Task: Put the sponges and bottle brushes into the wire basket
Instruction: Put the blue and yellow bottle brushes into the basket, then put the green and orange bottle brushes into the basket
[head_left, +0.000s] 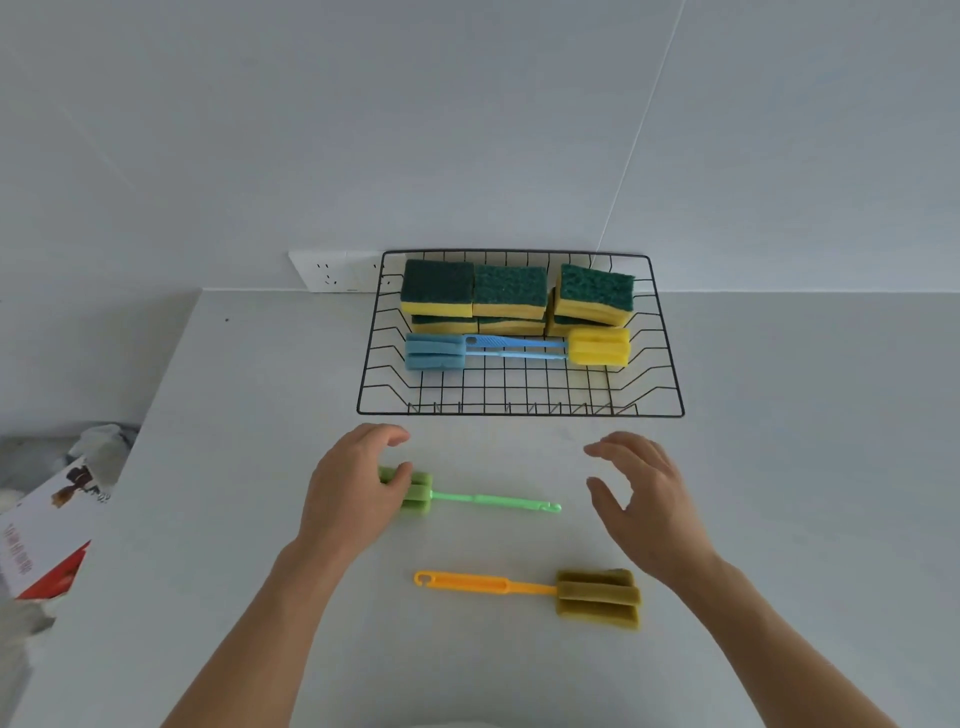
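Observation:
A black wire basket (519, 413) stands at the back of the white table. It holds several yellow-and-green sponges (509, 293) in stacks, with a blue bottle brush (434, 352) and a yellow-headed brush (598, 345) lying in front of them. On the table lies a green bottle brush (493, 501). My left hand (348, 493) covers its foam head, thumb touching it, fingers spread. My right hand (644, 493) hovers with fingers apart, just right of the green handle's tip, holding nothing. An orange-handled brush with an olive head (597, 597) lies nearer me.
A white socket strip (332, 270) sits on the wall behind the basket's left corner. Past the table's left edge are a red-and-white carton (47, 540) and crumpled grey material (98, 441).

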